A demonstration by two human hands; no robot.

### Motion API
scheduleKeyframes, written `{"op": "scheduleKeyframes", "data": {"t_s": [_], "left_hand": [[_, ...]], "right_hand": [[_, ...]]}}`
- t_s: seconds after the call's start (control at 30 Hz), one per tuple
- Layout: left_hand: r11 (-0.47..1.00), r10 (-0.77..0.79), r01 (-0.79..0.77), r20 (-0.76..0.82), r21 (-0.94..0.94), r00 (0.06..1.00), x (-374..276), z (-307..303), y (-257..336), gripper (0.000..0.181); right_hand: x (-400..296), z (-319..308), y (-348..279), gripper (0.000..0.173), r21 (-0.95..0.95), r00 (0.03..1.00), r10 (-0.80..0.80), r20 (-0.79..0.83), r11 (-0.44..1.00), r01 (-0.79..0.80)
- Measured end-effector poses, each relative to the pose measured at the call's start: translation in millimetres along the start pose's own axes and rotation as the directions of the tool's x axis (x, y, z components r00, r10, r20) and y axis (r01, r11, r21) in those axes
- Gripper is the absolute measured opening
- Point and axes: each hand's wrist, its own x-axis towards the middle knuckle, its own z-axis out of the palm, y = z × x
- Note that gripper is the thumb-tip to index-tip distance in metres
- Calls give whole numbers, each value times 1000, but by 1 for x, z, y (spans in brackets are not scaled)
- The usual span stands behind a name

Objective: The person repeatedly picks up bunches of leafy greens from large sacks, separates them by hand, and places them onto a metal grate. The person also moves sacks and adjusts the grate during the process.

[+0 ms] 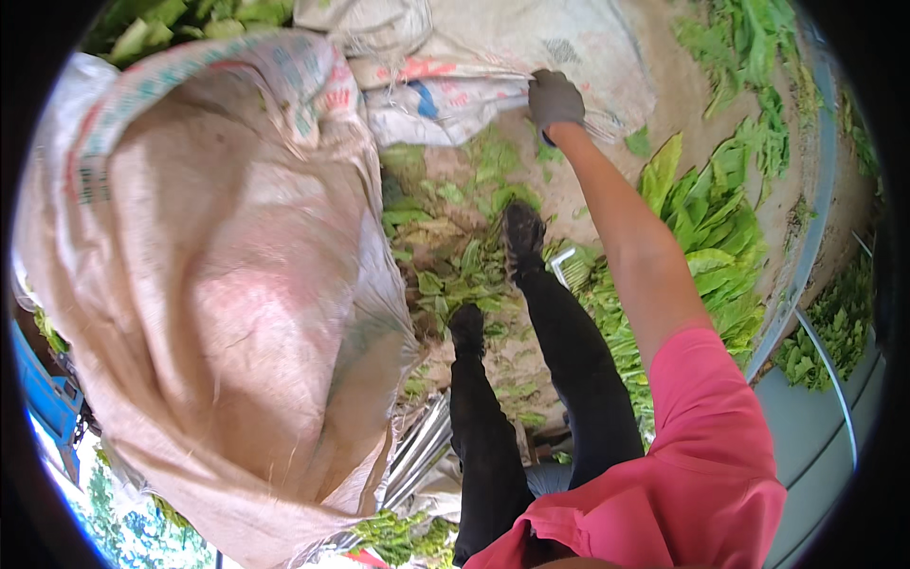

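Observation:
My right hand, in a grey glove, grips the gathered edge of a pale woven plastic sheet low over the ground, at the upper middle. This sheet bears red and blue print. A large beige woven sheet, with red and green print along its upper fold, bulges and hangs across the left half of the view. My left hand is out of view. Between the two sheets and my feet, loose green leaves lie scattered on the dirt.
Large green leaves are piled right of my legs, beside a curved metal rail. Metal bars lie left of my legs. A white metal bracket lies near my foot. A blue metal object stands at the far left.

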Motion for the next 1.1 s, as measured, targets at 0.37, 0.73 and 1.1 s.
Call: {"op": "scheduleKeyframes", "data": {"t_s": [0.37, 0.73, 1.1], "left_hand": [[689, 381, 142, 522, -710, 763, -92, 121, 127, 53], [515, 449, 581, 776, -630, 443, -243, 260, 355, 85], [603, 342, 415, 691, -681, 637, -244, 243, 397, 58]], "right_hand": [[-162, -403, -117, 40, 897, 881, -241, 408, 284, -338], [-271, -551, -197, 43, 908, 506, -823, 257, 385, 166], [-275, -705, -218, 41, 827, 175, -985, 1, 99, 553]]}}
